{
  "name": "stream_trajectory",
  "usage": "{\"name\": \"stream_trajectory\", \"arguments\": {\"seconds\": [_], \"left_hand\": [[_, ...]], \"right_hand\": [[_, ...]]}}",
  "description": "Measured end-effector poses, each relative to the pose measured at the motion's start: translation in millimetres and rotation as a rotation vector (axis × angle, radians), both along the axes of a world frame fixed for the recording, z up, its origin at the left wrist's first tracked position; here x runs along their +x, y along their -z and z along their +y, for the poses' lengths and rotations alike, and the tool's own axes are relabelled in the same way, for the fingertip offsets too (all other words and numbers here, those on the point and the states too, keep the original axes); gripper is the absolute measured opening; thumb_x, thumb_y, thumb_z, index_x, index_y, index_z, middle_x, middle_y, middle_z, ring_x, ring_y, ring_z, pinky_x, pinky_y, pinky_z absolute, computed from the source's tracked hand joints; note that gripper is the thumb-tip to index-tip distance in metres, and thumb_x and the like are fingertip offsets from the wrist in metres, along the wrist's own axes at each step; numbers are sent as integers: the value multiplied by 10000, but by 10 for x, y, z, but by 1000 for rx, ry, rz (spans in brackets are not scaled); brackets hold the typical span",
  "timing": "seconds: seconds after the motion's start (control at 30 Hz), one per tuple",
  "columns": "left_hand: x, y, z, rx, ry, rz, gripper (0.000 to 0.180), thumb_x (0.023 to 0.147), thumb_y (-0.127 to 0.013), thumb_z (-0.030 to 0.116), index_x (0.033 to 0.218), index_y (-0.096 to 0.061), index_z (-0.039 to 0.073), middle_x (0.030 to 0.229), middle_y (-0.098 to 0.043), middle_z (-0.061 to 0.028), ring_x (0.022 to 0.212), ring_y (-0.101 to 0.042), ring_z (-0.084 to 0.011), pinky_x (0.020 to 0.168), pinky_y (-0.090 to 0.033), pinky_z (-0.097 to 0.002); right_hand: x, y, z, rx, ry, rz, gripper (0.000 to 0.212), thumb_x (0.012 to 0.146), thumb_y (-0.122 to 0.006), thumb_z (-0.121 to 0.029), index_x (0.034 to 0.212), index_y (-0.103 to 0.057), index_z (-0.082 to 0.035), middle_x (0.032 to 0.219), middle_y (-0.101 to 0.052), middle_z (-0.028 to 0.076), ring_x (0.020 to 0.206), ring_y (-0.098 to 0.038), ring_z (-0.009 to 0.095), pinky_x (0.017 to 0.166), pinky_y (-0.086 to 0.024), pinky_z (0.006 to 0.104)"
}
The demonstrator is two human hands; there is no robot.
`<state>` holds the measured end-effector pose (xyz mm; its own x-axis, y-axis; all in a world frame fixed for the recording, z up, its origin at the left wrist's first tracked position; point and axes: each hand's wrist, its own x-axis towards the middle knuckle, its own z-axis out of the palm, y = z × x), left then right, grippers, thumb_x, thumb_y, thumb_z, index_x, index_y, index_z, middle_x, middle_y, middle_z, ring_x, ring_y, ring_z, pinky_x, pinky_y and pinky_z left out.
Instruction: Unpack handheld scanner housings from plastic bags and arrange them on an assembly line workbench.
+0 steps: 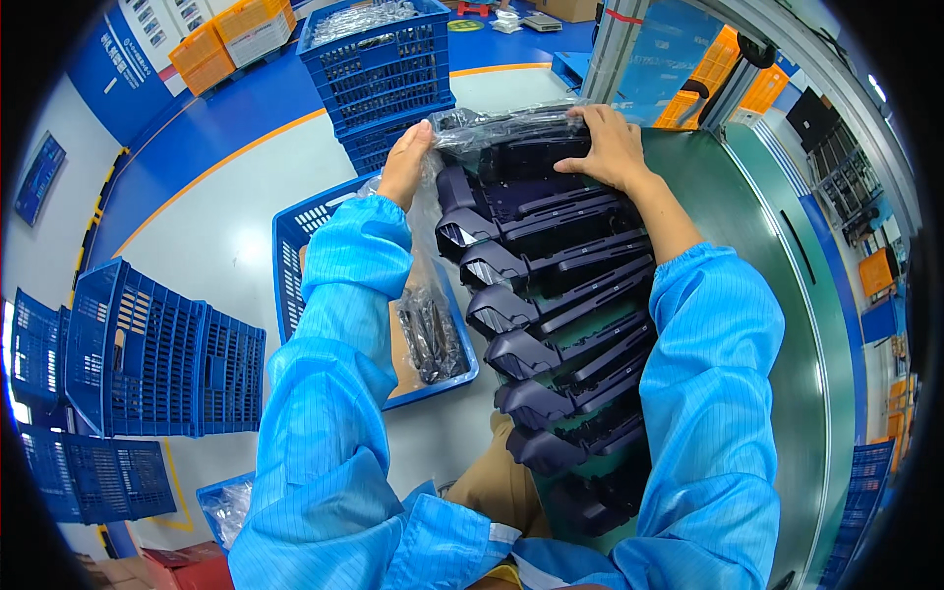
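Bright blue, thin-striped fabric sleeves (pixel 324 383) lay nearest, reaching forward over the left part of a long, smooth green-topped table (pixel 733 295). At its far left corner was a long, dark piece in crinkled clear plastic wrap (pixel 511 126), set crosswise between the bare hands. The left hand (pixel 405 162) grasped the left end of the wrap, its fingers bent against the film. The right hand (pixel 612 147) was at the other end, fingers curled over the far side and thumb spread apart from them; whether they pinched the piece, I could not tell.

Nearer than the wrapped piece, glossy black, long-armed plastic parts (pixel 516 354) lay in a row down the table's left edge, their thick angular heads toward that edge and their slim arms pointing right. Beyond the left edge, lower down, stood a blue, slotted plastic crate (pixel 290 265) containing black pieces in clear bags (pixel 433 334). Past the far left corner rose stacked blue lattice crates (pixel 379 79), filled with bagged pieces.
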<state>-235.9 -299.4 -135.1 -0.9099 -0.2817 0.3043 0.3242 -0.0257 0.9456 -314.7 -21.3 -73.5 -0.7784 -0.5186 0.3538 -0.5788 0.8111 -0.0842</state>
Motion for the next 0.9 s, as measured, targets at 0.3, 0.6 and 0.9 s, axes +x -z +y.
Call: {"name": "stream_trajectory", "arguments": {"seconds": [0.3, 0.6, 0.9], "left_hand": [[0, -116, 86, 10, -270, -14, 415, 878, -622, 387, 611, -449, 120, 603, -375, 71, 578, -304, -47, 506, -272, -229], [76, -154, 47, -17, -396, 21, 360, 869, -646, 234, 625, -404, 128, 607, -382, 65, 555, -292, -56, 475, -238, -245], [369, -78, -1152, 252, -676, 207, 134, 801, -665, 114, 773, -561, 35, 716, -564, -28, 721, -563, -129, 656, -456, -261]], "right_hand": [[-145, -92, 41, 79, -132, -45, 461, 654, -779, -283, 1039, -542, -190, 1026, -538, 5, 1016, -524, 223, 851, -337, 397], [-257, 5, 171, -1, -221, -43, 262, 637, -759, -73, 863, -634, -109, 804, -645, 48, 772, -620, 215, 774, -423, 322], [-249, -170, 346, 183, -190, -77, 319, 626, -786, -207, 909, -647, -157, 880, -665, -6, 909, -589, 229, 849, -364, 375]]}}
